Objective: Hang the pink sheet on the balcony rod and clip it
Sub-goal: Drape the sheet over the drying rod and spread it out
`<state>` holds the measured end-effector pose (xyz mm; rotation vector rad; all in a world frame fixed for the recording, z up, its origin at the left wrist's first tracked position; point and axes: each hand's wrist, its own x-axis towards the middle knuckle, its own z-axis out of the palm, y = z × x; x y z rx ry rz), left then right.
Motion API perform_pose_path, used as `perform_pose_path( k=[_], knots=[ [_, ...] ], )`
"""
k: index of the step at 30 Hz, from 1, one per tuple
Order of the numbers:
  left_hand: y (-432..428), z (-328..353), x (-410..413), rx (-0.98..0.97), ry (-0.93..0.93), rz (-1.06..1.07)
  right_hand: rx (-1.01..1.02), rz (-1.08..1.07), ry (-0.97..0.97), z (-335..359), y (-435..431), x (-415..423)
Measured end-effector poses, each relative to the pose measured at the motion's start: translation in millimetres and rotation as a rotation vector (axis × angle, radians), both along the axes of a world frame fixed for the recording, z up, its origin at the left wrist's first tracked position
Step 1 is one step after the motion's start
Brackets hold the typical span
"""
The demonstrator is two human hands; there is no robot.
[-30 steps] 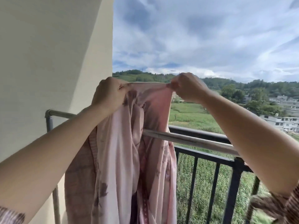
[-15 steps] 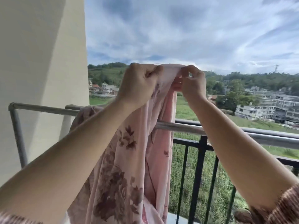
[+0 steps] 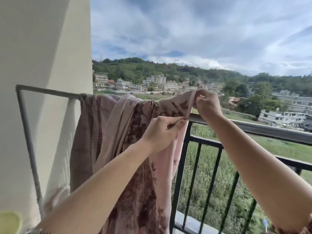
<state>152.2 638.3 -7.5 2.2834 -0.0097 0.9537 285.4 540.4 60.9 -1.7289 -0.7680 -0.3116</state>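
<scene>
Here the pink sheet (image 3: 118, 132) hangs bunched at the left end of the balcony rod (image 3: 270, 130), the left hand (image 3: 162, 132) pinching its edge beside the rod, the right hand (image 3: 207, 105) pinching the corner above. Best to draw it rightward along the rod — evenly, both pinches firm — so it spreads flat for clipping.
</scene>
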Motion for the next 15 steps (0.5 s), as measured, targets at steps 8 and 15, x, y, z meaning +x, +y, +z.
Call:
perform_pose_path(
  k=[8,15],
  knots=[
    [65,-24,-17,-0.193,-0.201,0.655,-0.072,-0.005,-0.217,9,-9,-24],
    [136,-17,-18,-0.276,0.055,0.759,-0.519,-0.118,-0.81,-17,68,-56]
  ],
)
